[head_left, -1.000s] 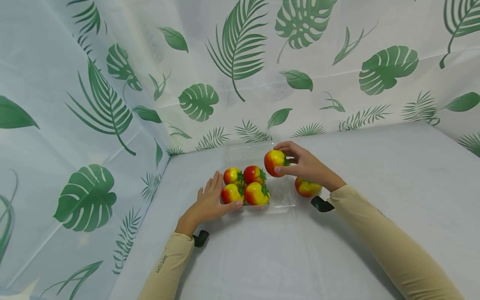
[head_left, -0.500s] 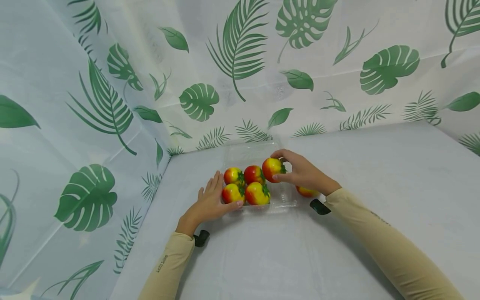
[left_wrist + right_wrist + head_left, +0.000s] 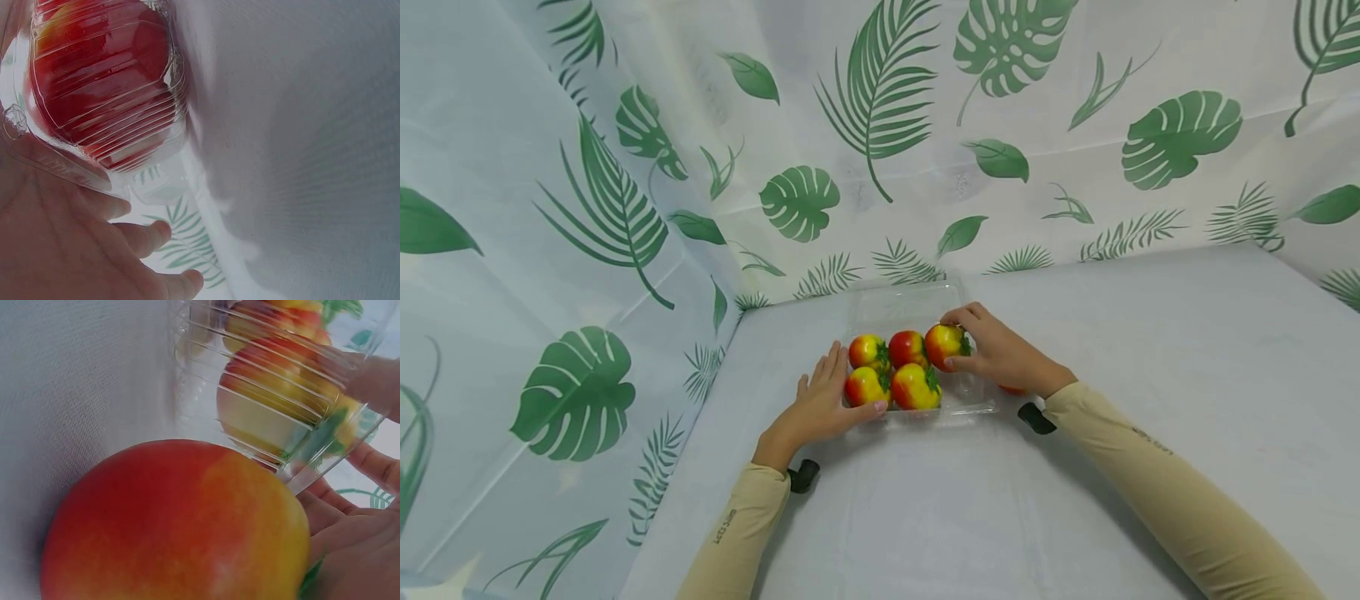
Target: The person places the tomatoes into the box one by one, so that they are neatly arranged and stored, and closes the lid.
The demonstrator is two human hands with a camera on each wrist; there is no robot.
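Note:
My right hand (image 3: pixel 1009 357) holds a red-and-yellow persimmon (image 3: pixel 942 345) with green leaves, its thumb in front and fingers behind. That persimmon sits low in the back right of a clear plastic clamshell box (image 3: pixel 973 409). In the right wrist view, the persimmon (image 3: pixel 259 394) shows through the ribbed box wall. Several more persimmons (image 3: pixel 915 387) fill the box's left and middle. My left hand (image 3: pixel 815 410) rests along the box's left side, fingers straight and thumb at the front edge. In the left wrist view, its fingers (image 3: pixel 147 237) extend past the ribbed wall.
Another persimmon (image 3: pixel 181 525) lies on the white-covered table just right of the box, mostly hidden under my right hand in the head view. The clear lid (image 3: pixel 898 304) lies folded back toward the leaf-printed curtain (image 3: pixel 1045 150). A second curtain side (image 3: pixel 572 333) stands at left.
My right hand has moved down and slightly left, lowering the persimmon into the back right of the box. It now covers more of the loose persimmon. My left hand has stayed in place.

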